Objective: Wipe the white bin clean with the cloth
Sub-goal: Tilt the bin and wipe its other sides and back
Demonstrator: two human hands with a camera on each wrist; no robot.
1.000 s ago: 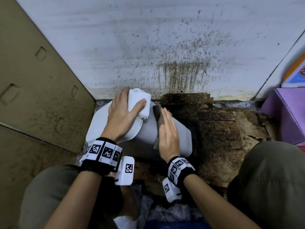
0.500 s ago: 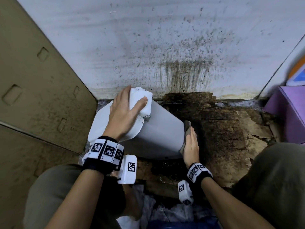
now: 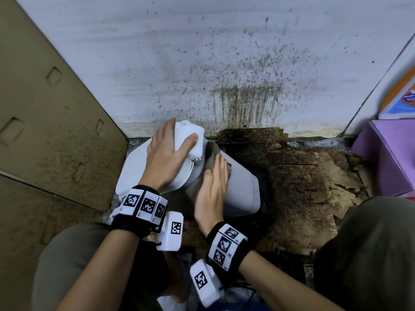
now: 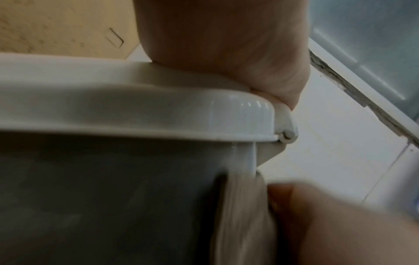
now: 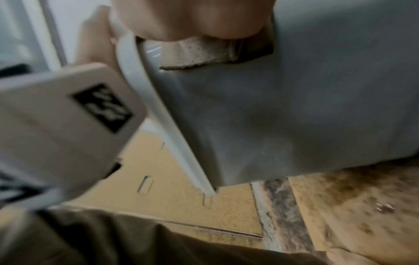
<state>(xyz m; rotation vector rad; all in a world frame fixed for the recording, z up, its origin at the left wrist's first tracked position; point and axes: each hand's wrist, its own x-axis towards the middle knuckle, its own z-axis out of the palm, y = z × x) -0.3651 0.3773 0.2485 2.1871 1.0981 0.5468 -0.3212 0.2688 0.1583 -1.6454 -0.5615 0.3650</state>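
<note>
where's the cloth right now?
Head view: the cloth lies flat under the right hand on the white bin, on its upper side wall just right of the lid, which the left hand holds.

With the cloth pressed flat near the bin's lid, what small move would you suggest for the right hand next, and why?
Probably slide the right hand and cloth down the white bin toward its base: the left hand grips the lid end, and the lower wall is uncovered.

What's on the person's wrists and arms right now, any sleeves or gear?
No sleeves: both forearms are bare. The left hand and right hand are ungloved. Each wrist wears a black band carrying white blocks printed with black square markers, plus a white camera box bearing its own marker.
</note>
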